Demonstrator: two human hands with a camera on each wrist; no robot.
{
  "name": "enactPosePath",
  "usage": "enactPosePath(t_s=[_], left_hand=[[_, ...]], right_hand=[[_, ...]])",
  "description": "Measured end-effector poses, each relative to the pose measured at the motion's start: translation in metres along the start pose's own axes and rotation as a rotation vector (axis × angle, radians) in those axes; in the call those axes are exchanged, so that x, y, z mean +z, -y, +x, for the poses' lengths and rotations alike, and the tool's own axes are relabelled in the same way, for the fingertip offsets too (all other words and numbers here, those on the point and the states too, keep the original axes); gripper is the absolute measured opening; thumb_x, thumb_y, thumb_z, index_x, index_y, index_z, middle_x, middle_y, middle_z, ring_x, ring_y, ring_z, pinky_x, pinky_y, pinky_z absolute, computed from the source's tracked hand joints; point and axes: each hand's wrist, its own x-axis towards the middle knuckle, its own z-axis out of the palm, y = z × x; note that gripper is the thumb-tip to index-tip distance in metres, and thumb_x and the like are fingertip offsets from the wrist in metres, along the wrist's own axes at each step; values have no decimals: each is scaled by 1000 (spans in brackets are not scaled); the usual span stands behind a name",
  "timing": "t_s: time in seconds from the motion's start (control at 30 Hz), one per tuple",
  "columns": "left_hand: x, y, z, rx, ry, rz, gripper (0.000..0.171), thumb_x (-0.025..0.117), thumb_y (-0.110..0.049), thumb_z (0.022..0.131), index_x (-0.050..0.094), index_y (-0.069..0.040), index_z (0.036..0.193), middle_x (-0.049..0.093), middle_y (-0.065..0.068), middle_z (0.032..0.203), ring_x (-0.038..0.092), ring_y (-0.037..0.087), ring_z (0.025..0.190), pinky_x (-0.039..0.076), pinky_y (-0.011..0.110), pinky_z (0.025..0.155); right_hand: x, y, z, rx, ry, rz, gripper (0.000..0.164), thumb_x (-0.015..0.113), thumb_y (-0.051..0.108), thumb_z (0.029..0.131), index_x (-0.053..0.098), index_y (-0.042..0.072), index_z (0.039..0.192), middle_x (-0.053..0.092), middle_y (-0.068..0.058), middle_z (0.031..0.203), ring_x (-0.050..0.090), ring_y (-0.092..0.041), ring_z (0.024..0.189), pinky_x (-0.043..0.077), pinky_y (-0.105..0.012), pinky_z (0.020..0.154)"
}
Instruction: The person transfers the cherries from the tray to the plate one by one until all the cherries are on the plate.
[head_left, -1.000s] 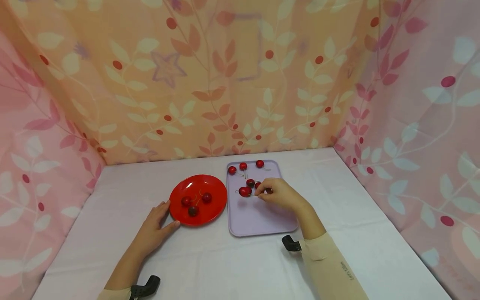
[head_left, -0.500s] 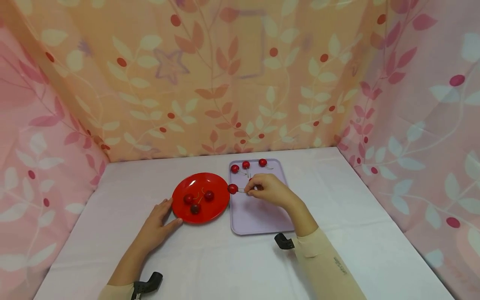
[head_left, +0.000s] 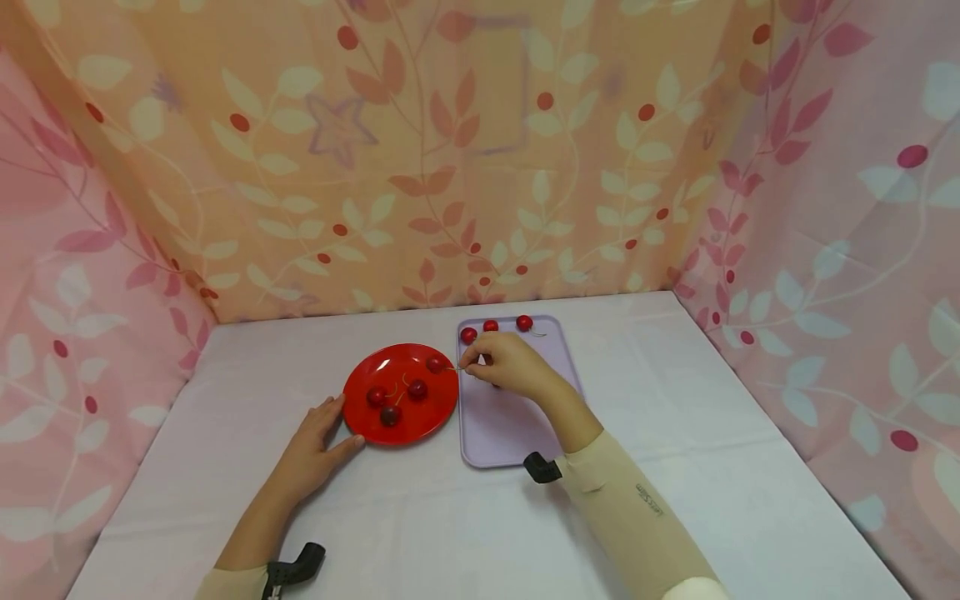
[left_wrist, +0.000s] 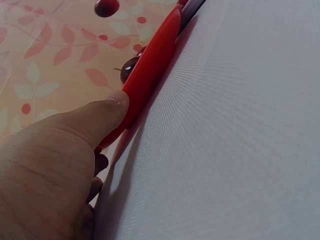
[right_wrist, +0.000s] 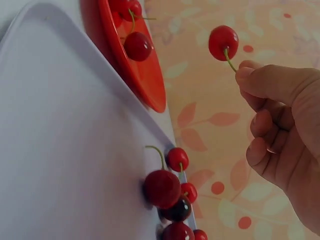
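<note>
My right hand (head_left: pixel 510 364) pinches the stem of a red cherry (head_left: pixel 435 365) between thumb and forefinger. In the right wrist view the cherry (right_wrist: pixel 223 43) is held up off the surfaces, its green stem pointing to the fingertips. From above it overlaps the far right part of the red plate (head_left: pixel 427 421). Three cherries lie on that plate, one of them a dark cherry (head_left: pixel 390 416). My left hand (head_left: pixel 311 454) rests against the plate's left rim, fingers and thumb spread. The left wrist view shows its thumb (left_wrist: pixel 112 112) touching the rim.
A lilac tray (head_left: pixel 502 429) stands right beside the plate. Along its far end lie red cherries (head_left: pixel 524 322). More, including a large cherry (right_wrist: pixel 161 188), are on the tray, hidden from above by the right hand. White cloth covers the table; patterned curtains (head_left: pixel 420 208) enclose it.
My right hand has lifted the cherry by its stem from the tray and carried it left and slightly away, over the plate. My left hand has stayed at the rim.
</note>
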Motion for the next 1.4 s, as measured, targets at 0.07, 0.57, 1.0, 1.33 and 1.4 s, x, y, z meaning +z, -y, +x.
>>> enactPosePath(t_s=[0.07,0.57,1.0,1.33,1.4], left_hand=[[0,1,0,4,-1,-4,93,74,-51,90,32,-10,161,30,20,166,18,43,156,15,69,122],[1,3,0,2,-8,-5,92,75,-50,90,32,-11,161,31,19,166,18,42,156,15,69,122],[2,3,2,8,-6,-4,92,75,-51,90,33,-11,161,32,18,166,19,40,156,14,67,123],[0,1,1,-21,2,6,92,74,-52,90,32,-12,162,31,18,166,18,42,156,16,69,122],[-1,1,1,-29,5,5,92,74,-52,90,32,-12,162,29,19,166,16,44,156,17,71,120]], right_hand=[[4,3,5,-2,-19,-5,11,74,14,94,80,18,102,71,10,94,59,-14,84,56,-26,73],[41,15,34,9,-55,-17,11,74,15,95,80,19,104,74,6,100,66,-22,99,56,-25,84],[73,18,47,89,-56,-47,10,75,17,94,81,21,102,74,9,99,64,-11,99,56,-27,91],[93,22,52,115,-20,-25,10,76,20,94,81,21,102,72,14,92,62,-8,95,55,-22,87],[94,23,53,115,-24,-34,10,76,20,94,81,22,102,73,15,91,63,-8,95,56,-23,89]])
